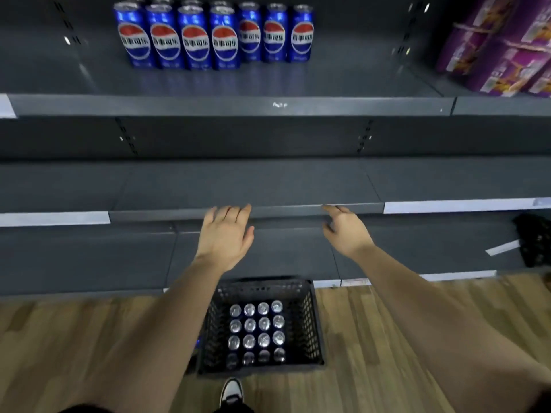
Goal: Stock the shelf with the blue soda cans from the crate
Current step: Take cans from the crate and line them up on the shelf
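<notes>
Several blue soda cans stand upright in two rows on the upper grey shelf. On the wooden floor below sits a black plastic crate with several more cans in it, only their silver tops showing. My left hand hangs above the crate in front of the lower shelves, fingers straight and holding nothing. Further right, my right hand is at the same height with loosely spread fingers, also holding nothing.
Purple boxes are stacked at the right end of the upper shelf. A middle shelf and a lower shelf run across below. A black crate sits at the right on the lower shelf. My shoe is near the floor crate.
</notes>
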Action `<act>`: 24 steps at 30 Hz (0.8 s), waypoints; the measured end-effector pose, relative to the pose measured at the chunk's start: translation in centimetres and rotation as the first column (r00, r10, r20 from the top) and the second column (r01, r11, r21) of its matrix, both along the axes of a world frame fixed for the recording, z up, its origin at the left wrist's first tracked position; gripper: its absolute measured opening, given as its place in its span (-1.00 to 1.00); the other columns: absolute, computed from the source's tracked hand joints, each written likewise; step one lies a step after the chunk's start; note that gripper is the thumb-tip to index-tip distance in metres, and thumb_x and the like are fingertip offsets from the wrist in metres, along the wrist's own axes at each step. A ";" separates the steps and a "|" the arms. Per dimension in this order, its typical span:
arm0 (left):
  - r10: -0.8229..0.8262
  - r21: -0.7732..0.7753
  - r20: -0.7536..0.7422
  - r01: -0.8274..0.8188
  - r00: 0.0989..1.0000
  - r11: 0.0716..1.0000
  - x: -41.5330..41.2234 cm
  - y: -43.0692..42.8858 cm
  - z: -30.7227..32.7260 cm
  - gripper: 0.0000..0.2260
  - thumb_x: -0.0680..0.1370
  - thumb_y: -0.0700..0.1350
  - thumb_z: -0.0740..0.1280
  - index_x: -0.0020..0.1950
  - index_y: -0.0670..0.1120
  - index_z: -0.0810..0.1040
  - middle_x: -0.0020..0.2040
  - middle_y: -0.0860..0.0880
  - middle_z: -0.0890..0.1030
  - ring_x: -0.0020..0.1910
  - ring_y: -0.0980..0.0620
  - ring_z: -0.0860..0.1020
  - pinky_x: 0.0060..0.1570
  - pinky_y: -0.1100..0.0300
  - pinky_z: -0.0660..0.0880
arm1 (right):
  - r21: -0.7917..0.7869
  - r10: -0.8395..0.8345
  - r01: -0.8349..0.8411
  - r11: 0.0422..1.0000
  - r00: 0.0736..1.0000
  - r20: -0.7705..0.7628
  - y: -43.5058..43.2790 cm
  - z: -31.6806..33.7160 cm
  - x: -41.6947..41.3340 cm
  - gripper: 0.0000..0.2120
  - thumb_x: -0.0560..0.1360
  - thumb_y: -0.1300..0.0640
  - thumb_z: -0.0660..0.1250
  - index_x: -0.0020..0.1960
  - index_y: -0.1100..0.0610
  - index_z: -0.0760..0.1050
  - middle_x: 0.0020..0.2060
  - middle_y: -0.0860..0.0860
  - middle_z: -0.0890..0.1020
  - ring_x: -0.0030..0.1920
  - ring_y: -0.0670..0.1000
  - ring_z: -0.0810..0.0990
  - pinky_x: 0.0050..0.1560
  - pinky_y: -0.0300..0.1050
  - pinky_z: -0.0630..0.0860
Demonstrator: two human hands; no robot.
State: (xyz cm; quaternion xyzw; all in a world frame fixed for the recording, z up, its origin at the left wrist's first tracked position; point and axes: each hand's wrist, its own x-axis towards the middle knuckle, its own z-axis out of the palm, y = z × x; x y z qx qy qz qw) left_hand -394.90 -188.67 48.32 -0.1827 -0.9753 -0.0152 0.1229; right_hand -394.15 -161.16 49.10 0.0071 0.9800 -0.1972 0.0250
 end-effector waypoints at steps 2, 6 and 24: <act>-0.003 -0.016 0.032 0.003 0.999 1.000 1.3 0.5 -2.7 -0.52 0.54 0.06 0.05 0.33 -0.15 0.48 0.11 -0.09 0.62 0.11 -0.12 0.54 0.21 -0.07 0.36 | 0.004 0.006 -0.006 1.000 0.997 0.079 0.4 -2.6 1.1 -0.49 0.58 0.13 0.24 0.50 0.11 0.26 0.38 0.17 0.41 0.32 0.19 0.44 0.22 0.00 0.47; 0.015 -0.033 0.126 -0.011 0.992 0.999 2.9 0.5 -8.0 -0.52 0.55 0.06 0.05 0.31 -0.16 0.50 0.08 -0.10 0.62 0.08 -0.12 0.56 0.20 -0.10 0.39 | -0.021 0.012 -0.008 1.000 0.979 0.204 0.2 -8.2 2.2 -0.44 0.57 0.08 0.28 0.52 0.10 0.23 0.41 0.17 0.38 0.35 0.19 0.42 0.29 -0.01 0.41; 0.027 -0.072 0.304 -0.005 0.952 0.997 0.5 0.3 -45.7 -0.56 0.51 0.05 0.08 0.19 -0.16 0.58 0.06 -0.10 0.61 0.03 -0.14 0.57 0.18 -0.02 0.29 | -0.180 -0.049 0.145 0.973 0.891 0.451 0.4 -49.1 0.2 -0.46 0.47 0.09 0.38 0.43 0.07 0.38 0.25 0.10 0.58 0.20 0.08 0.57 0.17 -0.16 0.47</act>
